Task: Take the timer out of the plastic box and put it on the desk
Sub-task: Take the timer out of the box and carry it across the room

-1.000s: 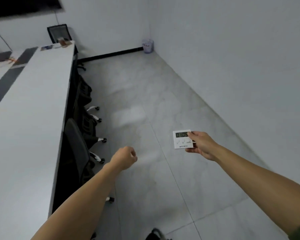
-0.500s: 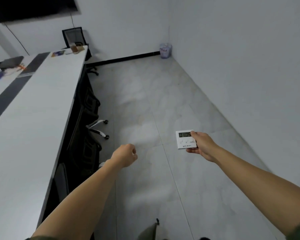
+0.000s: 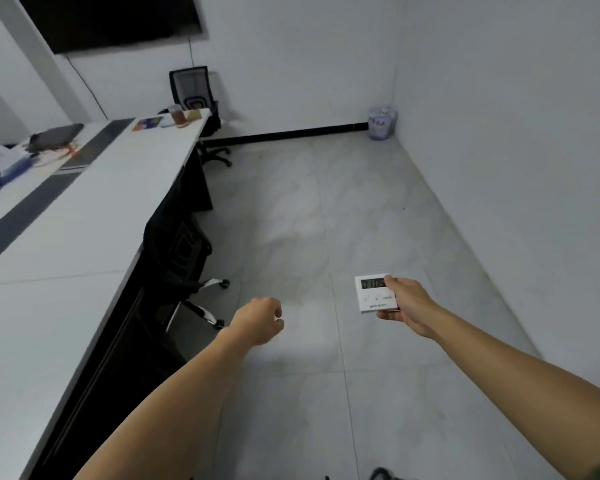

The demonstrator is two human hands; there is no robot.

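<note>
White desk [image 3: 66, 258] is standing well left of both hands; be carrying toward its bare near surface. The left hand [image 3: 258, 320] is hanging curled, holding nothing. The right hand [image 3: 407, 301] is pinching the timer [image 3: 373, 294] by its right edge above the floor [image 3: 309, 209]; be keeping it level.

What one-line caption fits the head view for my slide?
Right hand holds the white digital timer over the tiled floor, left hand curled and empty, white desk alongside at left.
</note>
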